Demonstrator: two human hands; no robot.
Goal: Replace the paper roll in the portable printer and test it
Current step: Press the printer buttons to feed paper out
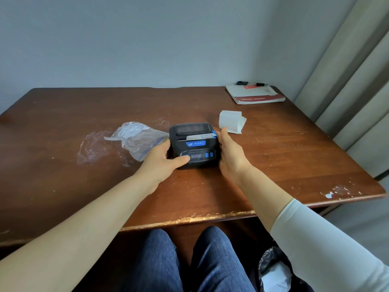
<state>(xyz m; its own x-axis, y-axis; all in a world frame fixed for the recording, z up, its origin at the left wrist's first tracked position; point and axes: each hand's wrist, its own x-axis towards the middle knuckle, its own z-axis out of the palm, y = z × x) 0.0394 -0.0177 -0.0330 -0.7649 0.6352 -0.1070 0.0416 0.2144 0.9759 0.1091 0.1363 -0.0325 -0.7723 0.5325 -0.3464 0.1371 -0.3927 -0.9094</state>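
Observation:
A small black portable printer (pixel 194 144) with blue buttons sits near the middle of the brown table (pixel 273 165), lid shut, a strip of white paper showing at its slot. My left hand (pixel 162 163) grips its left side, thumb resting on the front panel. My right hand (pixel 230 153) is flat against its right side. A white paper roll (pixel 231 121), partly unwound, lies just behind my right hand.
A clear zip bag (pixel 139 140) with white slips and crumpled clear wrap lie left of the printer. A white and red booklet (pixel 255 94) with pens sits at the far right corner. A bin with a black liner (pixel 275 270) stands below on the right.

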